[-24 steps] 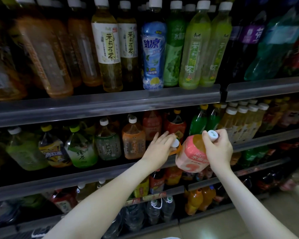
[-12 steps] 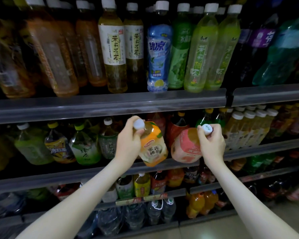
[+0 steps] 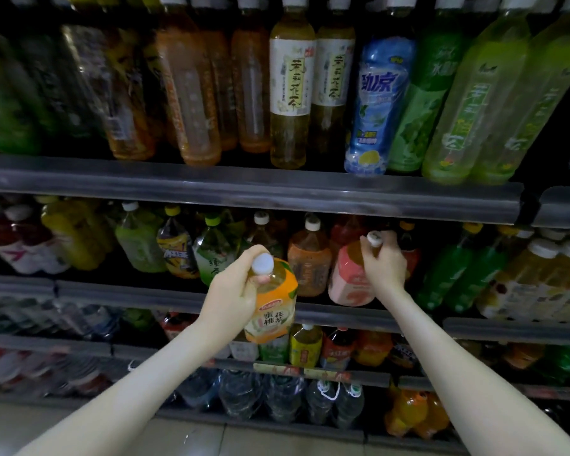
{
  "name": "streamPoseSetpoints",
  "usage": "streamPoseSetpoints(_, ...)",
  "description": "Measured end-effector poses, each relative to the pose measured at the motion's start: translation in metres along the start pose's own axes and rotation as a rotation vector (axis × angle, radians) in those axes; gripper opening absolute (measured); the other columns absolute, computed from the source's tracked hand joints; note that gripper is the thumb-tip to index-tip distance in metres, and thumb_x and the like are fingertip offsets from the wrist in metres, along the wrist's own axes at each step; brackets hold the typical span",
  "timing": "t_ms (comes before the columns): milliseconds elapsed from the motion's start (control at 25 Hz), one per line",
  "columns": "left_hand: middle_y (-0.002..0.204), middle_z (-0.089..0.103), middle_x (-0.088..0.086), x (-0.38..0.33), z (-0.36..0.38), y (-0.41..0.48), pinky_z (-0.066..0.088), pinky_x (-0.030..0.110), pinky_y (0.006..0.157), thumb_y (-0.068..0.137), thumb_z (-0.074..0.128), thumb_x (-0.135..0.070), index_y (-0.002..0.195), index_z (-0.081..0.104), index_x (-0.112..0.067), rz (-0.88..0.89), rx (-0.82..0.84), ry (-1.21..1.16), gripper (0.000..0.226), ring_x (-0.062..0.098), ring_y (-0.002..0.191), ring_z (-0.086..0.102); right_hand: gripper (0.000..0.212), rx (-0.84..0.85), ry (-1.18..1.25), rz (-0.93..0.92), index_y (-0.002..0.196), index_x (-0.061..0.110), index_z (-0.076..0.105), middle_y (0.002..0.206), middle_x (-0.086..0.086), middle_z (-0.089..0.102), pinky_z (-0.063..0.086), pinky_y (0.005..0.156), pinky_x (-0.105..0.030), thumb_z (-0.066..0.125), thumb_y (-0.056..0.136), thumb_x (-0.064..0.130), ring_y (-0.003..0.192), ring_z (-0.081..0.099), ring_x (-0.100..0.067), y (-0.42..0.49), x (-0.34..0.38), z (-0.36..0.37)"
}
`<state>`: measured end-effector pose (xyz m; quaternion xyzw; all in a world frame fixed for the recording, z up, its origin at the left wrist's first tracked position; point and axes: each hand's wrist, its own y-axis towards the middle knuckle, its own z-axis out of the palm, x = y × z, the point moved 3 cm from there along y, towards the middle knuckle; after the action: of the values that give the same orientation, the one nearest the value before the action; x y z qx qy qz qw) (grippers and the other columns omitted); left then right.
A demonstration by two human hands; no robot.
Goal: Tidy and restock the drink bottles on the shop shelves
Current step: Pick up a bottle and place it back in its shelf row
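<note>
My left hand grips the neck of an orange-labelled tea bottle with a white cap, held out in front of the middle shelf rail. My right hand grips the neck of a pink-labelled bottle, which stands at the front edge of that same shelf, next to a brown-orange bottle. The two held bottles are apart, with the orange one lower and nearer to me.
The top shelf carries tall tea bottles and a blue bottle. Green bottles and yellow ones stand right of my right hand. Lower shelves hold small drinks and water jugs. Floor tiles lie below.
My left hand has drawn the orange-labelled bottle off the shelf and lowered it towards me. My right hand has set the pink-labelled bottle upright further in on the shelf. The view has shifted.
</note>
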<state>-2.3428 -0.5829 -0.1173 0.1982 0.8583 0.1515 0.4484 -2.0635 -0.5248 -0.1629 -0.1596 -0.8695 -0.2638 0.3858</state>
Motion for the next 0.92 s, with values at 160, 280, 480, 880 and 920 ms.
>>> streamPoseSetpoints(160, 0.097, 0.060, -0.018, 0.005, 0.000, -0.015, 0.038, 0.002, 0.072, 0.093, 0.051, 0.001, 0.119, 0.054, -0.020, -0.080, -0.014, -0.043, 0.034, -0.016, 0.087, 0.054, 0.038, 0.166, -0.111, 0.022, 0.124, 0.009, 0.046, 0.124, -0.016, 0.053, 0.040, 0.087, -0.034, 0.050, 0.097, 0.035, 0.115, 0.051, -0.034, 0.020, 0.004, 0.018)
streamPoseSetpoints(280, 0.098, 0.064, -0.013, 0.012, 0.005, -0.027, 0.040, 0.003, 0.071, 0.094, 0.051, -0.002, 0.122, 0.056, -0.020, -0.150, -0.026, -0.042, 0.033, -0.012, 0.091, 0.055, 0.070, 0.274, -0.358, 0.008, 0.147, 0.024, 0.018, 0.152, -0.019, 0.017, 0.023, 0.111, -0.048, 0.055, 0.092, 0.045, 0.139, 0.019, -0.035, 0.010, -0.002, 0.020)
streamPoseSetpoints(480, 0.083, 0.065, -0.005, 0.014, 0.008, -0.039, 0.042, 0.012, 0.063, 0.093, 0.052, -0.001, 0.117, 0.057, -0.022, -0.178, -0.033, -0.034, 0.032, 0.008, 0.078, 0.057, 0.086, 0.454, -0.491, -0.195, 0.149, 0.045, 0.002, 0.158, -0.005, -0.015, 0.029, 0.111, -0.055, 0.061, 0.091, 0.021, 0.146, -0.011, -0.030, -0.012, -0.029, 0.032)
streamPoseSetpoints(880, 0.092, 0.065, -0.004, 0.047, -0.006, -0.069, 0.044, 0.024, 0.072, 0.091, 0.051, 0.002, 0.119, 0.056, -0.022, -0.237, -0.025, -0.007, 0.036, 0.012, 0.083, 0.056, 0.087, 0.229, -0.437, -0.186, 0.152, 0.031, 0.002, 0.159, -0.017, 0.000, 0.007, 0.116, -0.052, 0.061, 0.090, 0.037, 0.146, -0.002, -0.034, -0.053, 0.014, 0.038)
streamPoseSetpoints(920, 0.092, 0.065, -0.004, 0.054, -0.010, -0.074, 0.043, 0.020, 0.073, 0.091, 0.051, -0.001, 0.118, 0.056, -0.021, -0.234, -0.023, -0.022, 0.034, 0.012, 0.083, 0.056, 0.082, 0.331, -0.233, -0.209, 0.152, 0.031, 0.011, 0.157, -0.011, 0.015, 0.014, 0.118, -0.048, 0.062, 0.089, 0.040, 0.145, 0.010, -0.026, -0.080, 0.023, 0.041)
